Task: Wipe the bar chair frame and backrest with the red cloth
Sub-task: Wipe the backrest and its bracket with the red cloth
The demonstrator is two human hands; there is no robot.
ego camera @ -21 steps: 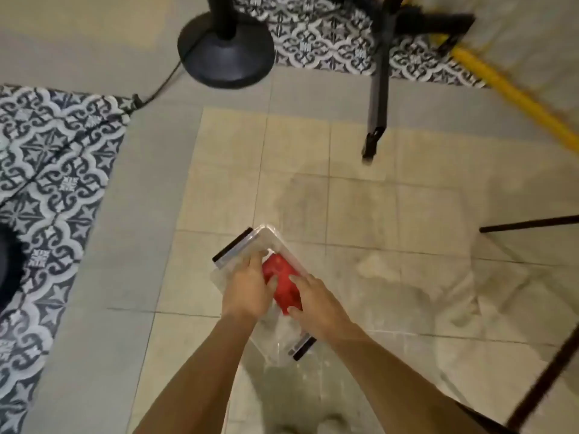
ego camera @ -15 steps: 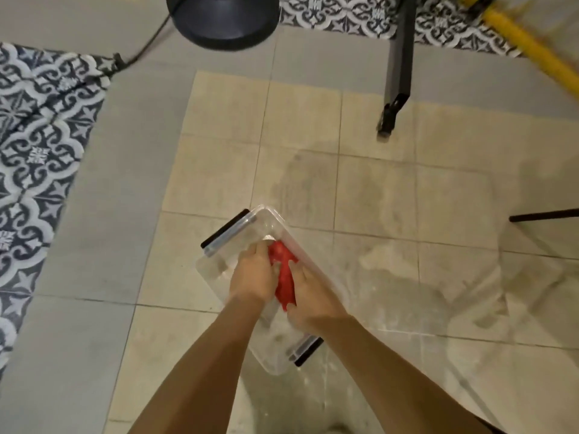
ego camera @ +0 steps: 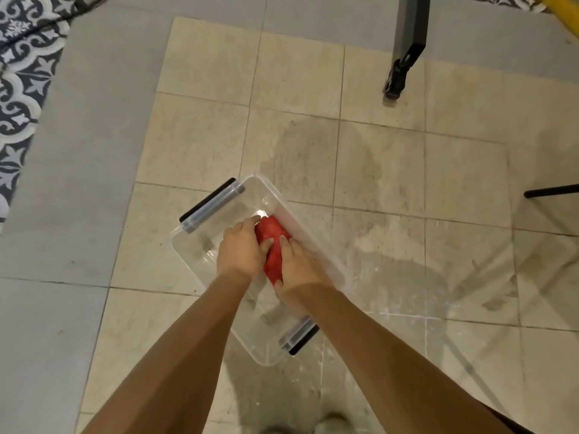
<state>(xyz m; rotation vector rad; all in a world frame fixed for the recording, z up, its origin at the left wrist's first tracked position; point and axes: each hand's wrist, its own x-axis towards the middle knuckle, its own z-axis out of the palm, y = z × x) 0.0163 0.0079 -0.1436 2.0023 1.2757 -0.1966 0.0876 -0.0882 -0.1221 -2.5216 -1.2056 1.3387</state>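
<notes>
Camera dropped closer, both hands' grip bunching red cloth over clear tub, cloth half hidden

Left hand and right hand clenched close together, forearms extended downward.

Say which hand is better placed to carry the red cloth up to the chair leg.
Right, marginally. Both the left hand and right hand clasp the red cloth over the clear plastic bin, but the black chair leg stands up and to the right, on the right hand's side.
</notes>
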